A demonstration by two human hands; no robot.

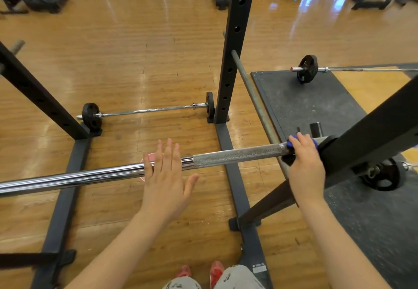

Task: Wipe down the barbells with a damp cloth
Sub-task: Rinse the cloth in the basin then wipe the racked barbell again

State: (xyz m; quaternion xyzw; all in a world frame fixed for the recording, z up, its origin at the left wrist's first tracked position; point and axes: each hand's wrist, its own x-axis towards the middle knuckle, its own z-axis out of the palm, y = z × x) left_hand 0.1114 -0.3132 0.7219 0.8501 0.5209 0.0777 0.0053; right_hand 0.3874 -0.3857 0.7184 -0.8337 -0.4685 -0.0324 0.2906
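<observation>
Head view looks down on the right hand [305, 164], whose grip is curled over a blue cloth [291, 143] bunched against the barbell [235, 155] at the far right end of its knurled section, just beside the black rack upright [371, 139] that carries the bar. Only a small edge of the cloth shows above the knuckles, so how much of it wraps the bar cannot be told. The left hand [168, 175] is spread flat with straight fingers over the smooth chrome part of the same bar, holding nothing; whether the palm touches the metal is unclear. Something pink [149, 157] peeks out from behind its fingers, beyond the bar, too hidden to identify.

Beyond the hands, a second barbell [149, 110] with small black plates lies on the wooden floor [135, 51] between the rack's uprights. A third loaded barbell [316, 69] rests on the dark rubber mat [305, 103] to the right. A plain grey bar [251, 89] runs diagonally along the mat's edge. Red shoes [216, 270] show at the bottom edge.
</observation>
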